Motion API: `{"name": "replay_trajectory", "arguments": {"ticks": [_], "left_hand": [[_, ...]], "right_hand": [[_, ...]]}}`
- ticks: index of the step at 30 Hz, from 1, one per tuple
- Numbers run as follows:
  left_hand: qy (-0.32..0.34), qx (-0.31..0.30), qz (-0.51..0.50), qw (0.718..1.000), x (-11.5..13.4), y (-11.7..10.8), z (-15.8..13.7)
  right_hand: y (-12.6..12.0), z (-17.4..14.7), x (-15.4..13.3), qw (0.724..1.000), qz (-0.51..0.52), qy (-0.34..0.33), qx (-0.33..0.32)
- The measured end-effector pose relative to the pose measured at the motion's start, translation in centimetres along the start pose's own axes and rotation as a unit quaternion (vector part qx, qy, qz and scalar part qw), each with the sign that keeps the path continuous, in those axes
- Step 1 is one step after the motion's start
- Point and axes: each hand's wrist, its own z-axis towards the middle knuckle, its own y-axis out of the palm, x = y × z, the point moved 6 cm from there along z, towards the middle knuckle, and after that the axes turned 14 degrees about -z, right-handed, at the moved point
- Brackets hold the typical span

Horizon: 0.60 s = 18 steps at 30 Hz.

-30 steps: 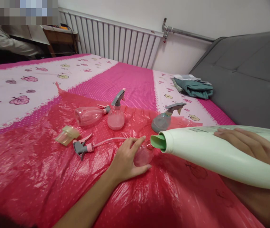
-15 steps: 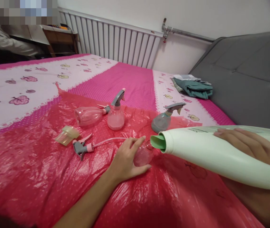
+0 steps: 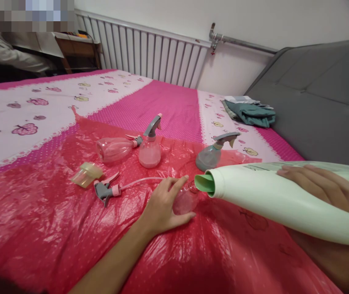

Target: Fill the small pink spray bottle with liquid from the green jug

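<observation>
My left hand (image 3: 165, 206) is wrapped around a small clear pink spray bottle (image 3: 185, 201) with no sprayer on its neck. My right hand (image 3: 324, 188) holds a large pale green jug (image 3: 254, 200) tipped sideways, its green spout (image 3: 203, 183) right at the small bottle's mouth. Whether liquid is flowing I cannot tell. Left of my left hand lies a grey and pink spray trigger (image 3: 107, 191) with its tube toward the bottle. A yellowish translucent cap (image 3: 87, 174) rests farther left.
A pink spray bottle (image 3: 150, 153) stands behind, beside another lying on its side (image 3: 115, 149). A grey spray bottle (image 3: 209, 157) leans behind the jug. Red plastic sheeting (image 3: 54, 212) covers part of the bed. Folded clothes (image 3: 251, 112) lie near the grey headboard (image 3: 321, 94). A person's sleeve (image 3: 9, 53) shows at upper left.
</observation>
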Motion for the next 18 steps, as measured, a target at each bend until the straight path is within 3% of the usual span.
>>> {"name": "replay_trajectory", "arguments": {"ticks": [18], "left_hand": [[-0.002,0.000,0.000,1.000,-0.11,0.03,-0.06]], "right_hand": [[-0.19,0.10,-0.04,1.000,0.010,0.003,-0.011]]}}
